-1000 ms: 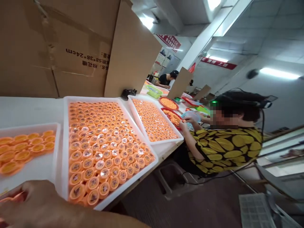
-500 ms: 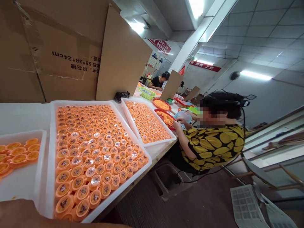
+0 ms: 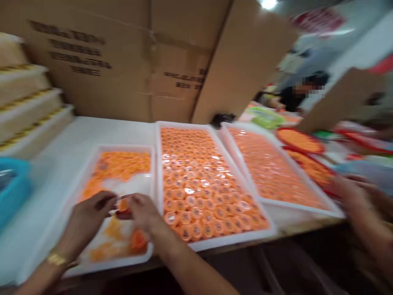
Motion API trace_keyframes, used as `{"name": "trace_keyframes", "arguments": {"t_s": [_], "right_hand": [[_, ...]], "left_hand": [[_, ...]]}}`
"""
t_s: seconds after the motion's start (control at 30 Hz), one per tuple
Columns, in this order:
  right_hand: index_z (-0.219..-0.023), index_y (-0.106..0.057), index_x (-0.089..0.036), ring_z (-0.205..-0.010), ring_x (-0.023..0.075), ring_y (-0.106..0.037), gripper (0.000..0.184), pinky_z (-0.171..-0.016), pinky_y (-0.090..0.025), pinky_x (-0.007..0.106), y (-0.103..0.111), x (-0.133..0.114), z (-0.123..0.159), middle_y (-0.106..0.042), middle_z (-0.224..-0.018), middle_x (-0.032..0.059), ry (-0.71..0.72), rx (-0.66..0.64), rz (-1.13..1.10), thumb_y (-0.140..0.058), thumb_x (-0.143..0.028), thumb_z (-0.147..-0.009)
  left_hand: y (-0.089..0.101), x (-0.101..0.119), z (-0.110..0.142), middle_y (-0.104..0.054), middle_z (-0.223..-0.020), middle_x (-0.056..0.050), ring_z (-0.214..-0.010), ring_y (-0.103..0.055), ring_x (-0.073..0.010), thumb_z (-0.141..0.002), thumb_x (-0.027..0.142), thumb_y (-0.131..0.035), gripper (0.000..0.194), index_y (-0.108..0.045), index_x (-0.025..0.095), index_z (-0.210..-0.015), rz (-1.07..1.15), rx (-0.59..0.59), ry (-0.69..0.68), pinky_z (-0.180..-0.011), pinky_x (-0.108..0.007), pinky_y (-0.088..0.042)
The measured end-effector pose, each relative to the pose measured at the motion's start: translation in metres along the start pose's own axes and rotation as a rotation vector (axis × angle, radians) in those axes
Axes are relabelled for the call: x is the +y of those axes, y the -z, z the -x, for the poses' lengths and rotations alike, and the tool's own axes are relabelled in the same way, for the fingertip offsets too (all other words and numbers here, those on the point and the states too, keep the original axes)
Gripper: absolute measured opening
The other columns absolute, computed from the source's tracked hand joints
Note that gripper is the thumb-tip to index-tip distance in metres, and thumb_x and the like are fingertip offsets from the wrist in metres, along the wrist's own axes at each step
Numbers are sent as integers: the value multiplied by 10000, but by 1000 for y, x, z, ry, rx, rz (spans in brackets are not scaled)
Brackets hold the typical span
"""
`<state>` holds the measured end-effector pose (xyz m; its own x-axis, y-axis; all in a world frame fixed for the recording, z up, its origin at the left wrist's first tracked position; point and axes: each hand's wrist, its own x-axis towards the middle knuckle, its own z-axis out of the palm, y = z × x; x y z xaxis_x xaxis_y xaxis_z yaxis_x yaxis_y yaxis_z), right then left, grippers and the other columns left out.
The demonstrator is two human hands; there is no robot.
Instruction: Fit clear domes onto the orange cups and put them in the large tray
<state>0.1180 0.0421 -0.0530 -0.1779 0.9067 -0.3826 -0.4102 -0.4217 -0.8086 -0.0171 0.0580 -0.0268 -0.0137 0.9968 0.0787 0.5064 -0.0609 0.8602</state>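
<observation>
My left hand [image 3: 92,213] and my right hand [image 3: 143,211] meet over a white tray [image 3: 144,184] in front of me. My right hand grips a small orange cup [image 3: 123,205], turned toward my left hand. Close beside it, the fingers of my left hand are pinched; motion blur hides what they hold. More small orange cups [image 3: 125,164] cover the far part of this tray. Near its front lie blurred yellow-orange pieces [image 3: 113,229] and an orange piece [image 3: 138,241] below my right hand.
A full tray of orange cups [image 3: 196,184] stands on the right, a second filled tray [image 3: 273,172] beyond it. Stacked trays [image 3: 33,119] and a blue basket [image 3: 15,188] are on the left. Cardboard [image 3: 123,61] walls the back. A co-worker's arm [image 3: 362,213] reaches in at right.
My view has swung left and down, so the near tray and both hands now show. The co-worker on the right has mostly left the view.
</observation>
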Motion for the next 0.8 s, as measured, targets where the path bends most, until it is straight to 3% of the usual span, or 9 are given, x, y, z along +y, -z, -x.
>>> {"name": "trace_keyframes", "arguments": {"t_s": [0.1,0.37,0.47,0.57,0.67,0.8], "right_hand": [[-884,-671,-116,-753,173,-685,409,-805,-526,343,1,-16,-1,-704,-835,74,37,-61,-62,-622,-501,-753],[-860,-688,-132,-816,191,-658,318,-847,-512,386,-5,-26,15,-694,-812,61,3,-104,-139,-672,-418,-723],[-879,-687,-131,-842,192,-653,322,-867,-502,395,-4,-26,13,-692,-839,66,9,-106,-152,-690,-411,-718],[-912,-679,-127,-831,184,-652,333,-864,-503,390,-3,-26,12,-692,-864,70,-14,-128,-171,-697,-400,-723],[-943,-669,-128,-793,179,-659,361,-841,-510,383,-3,-26,14,-696,-838,65,-34,-120,-189,-675,-430,-744],[-954,-681,-128,-834,199,-666,464,-833,-511,371,-5,-27,15,-707,-813,77,-17,-114,-178,-581,-551,-789]], "left_hand": [[-1,-3,9,-718,-731,9,-633,-659,-168,-767,409,-617,211,-699,222,-821,92,-8,43,-584,-266,-538],[-3,-3,32,-699,-1036,-53,-943,-638,-188,-886,353,-490,291,-673,247,-1086,100,-2,-106,-839,-341,-523],[-1,-5,33,-687,-1074,-49,-991,-631,-198,-863,349,-538,287,-661,253,-1104,180,-48,-79,-853,-345,-527],[3,-4,33,-696,-1005,-39,-894,-652,-184,-822,333,-610,288,-658,245,-1091,149,-23,-73,-790,-323,-546],[4,4,35,-685,-996,-39,-821,-636,-163,-801,309,-647,413,-583,251,-1204,-9,70,-200,-784,-323,-538],[1,16,35,-673,-1020,-48,-843,-613,-169,-835,268,-609,468,-504,276,-1291,-164,79,-417,-809,-340,-518]]}}
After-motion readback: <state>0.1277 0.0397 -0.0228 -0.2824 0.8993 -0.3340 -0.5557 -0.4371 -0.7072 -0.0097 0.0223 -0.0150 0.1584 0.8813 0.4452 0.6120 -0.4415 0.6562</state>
